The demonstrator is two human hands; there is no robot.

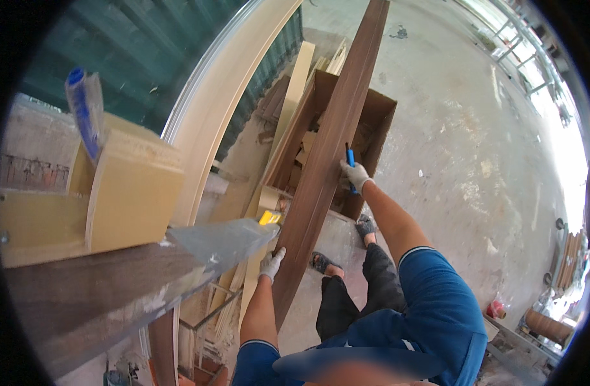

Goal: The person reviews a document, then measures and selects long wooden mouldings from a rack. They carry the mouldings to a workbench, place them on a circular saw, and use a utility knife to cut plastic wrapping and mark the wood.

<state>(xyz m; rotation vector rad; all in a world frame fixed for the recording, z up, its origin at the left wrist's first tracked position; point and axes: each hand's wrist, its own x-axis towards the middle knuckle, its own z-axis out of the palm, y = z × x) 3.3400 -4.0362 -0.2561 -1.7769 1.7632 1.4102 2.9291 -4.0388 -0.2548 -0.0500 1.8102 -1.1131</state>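
Observation:
A long dark-brown grooved board (327,148) runs from beside my body up to the far edge of the view, crossing over a large open box. My left hand (271,264), in a pale glove, grips the board's left edge near its close end; some fingers are hidden. At the right edge of the board, my gloved right hand (356,175) is closed around a slim blue-handled tool (351,157). The tool's thin dark tip points away from me; its exact kind is unclear.
Scrap pieces lie inside the brown box (380,132). To the left stands a workbench (108,276) with a yellow object (269,217) at its corner and a tan panel block (131,186) on top. Tall pale panels (211,96) lean by a green corrugated wall (147,38).

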